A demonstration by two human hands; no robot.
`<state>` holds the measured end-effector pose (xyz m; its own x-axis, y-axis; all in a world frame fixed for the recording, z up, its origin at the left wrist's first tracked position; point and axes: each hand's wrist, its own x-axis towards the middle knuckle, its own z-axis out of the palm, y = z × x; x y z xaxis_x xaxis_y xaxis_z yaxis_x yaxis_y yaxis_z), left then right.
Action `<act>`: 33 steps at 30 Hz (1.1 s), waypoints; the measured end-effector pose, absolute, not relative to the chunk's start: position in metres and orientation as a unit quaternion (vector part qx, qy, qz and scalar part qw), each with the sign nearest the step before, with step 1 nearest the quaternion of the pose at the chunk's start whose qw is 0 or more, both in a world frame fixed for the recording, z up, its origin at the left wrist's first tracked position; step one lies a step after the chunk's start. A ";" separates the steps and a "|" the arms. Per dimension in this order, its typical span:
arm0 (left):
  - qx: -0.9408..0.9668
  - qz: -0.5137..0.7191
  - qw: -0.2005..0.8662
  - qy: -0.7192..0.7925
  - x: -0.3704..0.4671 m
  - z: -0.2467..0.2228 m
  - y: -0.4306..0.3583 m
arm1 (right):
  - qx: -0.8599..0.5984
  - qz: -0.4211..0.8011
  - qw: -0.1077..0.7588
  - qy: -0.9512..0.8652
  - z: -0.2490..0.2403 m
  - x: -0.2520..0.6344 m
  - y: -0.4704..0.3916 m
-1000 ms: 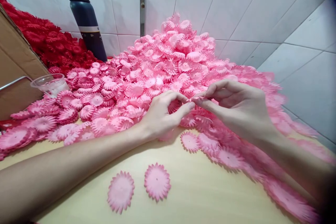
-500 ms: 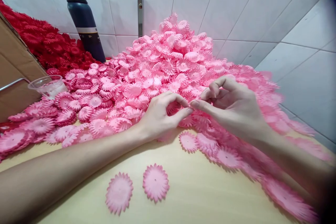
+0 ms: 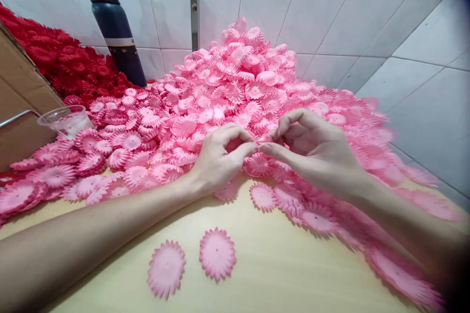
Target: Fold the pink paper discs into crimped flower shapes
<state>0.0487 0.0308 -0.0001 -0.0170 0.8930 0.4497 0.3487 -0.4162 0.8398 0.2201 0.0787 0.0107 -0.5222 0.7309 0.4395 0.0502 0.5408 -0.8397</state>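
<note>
Head view: two pink petal discs (image 3: 218, 254) lie nearest, at 6 and 7 o'clock on the table (image 3: 293, 274). Centrally, the left hand (image 3: 222, 159) and right hand (image 3: 316, 149) sit fingertips together; whether they pinch a disc, I cannot tell. Behind, a pink heap (image 3: 235, 90) rises toward 12, a blue bottle (image 3: 118, 34) at 10.

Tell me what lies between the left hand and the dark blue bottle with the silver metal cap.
Heaped pink, round, notched-edge flower pieces lie between the left hand and the bottle, in the head view.
</note>
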 end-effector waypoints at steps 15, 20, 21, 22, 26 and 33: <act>0.702 0.491 0.237 0.458 0.049 0.001 0.032 | -0.278 0.403 0.413 -0.768 0.017 0.224 0.077; 0.682 0.505 0.187 0.495 0.051 -0.001 0.031 | -0.221 0.367 0.433 -0.793 0.010 0.220 0.076; 0.680 0.504 0.180 0.500 0.051 -0.002 0.032 | -0.209 0.357 0.432 -0.801 0.009 0.219 0.075; 0.676 0.504 0.176 0.508 0.050 -0.003 0.033 | -0.199 0.352 0.431 -0.807 0.008 0.219 0.075; 0.587 0.530 0.190 0.581 0.044 -0.008 0.041 | -0.168 0.354 0.426 -0.816 0.012 0.222 0.069; 0.614 0.569 0.174 0.519 0.043 -0.008 0.042 | -0.318 0.248 0.516 -0.756 0.017 0.226 0.078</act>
<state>0.0426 0.0422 -0.0080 -0.1861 0.8350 0.5179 0.4402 -0.4004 0.8037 0.2259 0.0782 0.0170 -0.2651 0.7365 0.6223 0.2254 0.6749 -0.7027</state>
